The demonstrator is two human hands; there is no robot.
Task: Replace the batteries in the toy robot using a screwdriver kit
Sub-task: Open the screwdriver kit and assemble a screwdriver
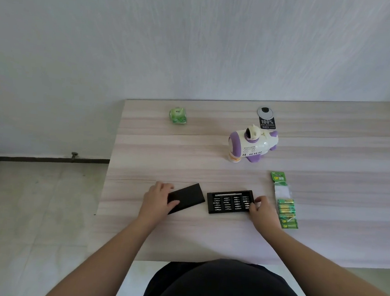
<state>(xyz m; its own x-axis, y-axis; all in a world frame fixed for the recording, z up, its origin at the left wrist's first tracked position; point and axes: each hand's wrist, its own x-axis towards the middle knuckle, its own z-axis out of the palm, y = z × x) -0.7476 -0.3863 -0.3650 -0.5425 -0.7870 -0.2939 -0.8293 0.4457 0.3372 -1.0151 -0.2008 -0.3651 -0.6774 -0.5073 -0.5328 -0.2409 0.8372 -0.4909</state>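
A white and purple toy robot [252,144] lies on the wooden table [189,152] at the back right. Near the front edge sits the black tray of the screwdriver kit [229,201], with rows of bits showing. My right hand [262,212] grips the tray's right end. To the tray's left lies the kit's black cover [188,198], and my left hand [157,197] holds its left end, thumb on top. A strip of green packed batteries [284,203] lies just right of my right hand.
A small green cube-shaped packet [178,115] stands at the back left of the table. A black tag with a round grey disc [266,118] lies behind the robot. The table's left edge drops to a tiled floor [42,205].
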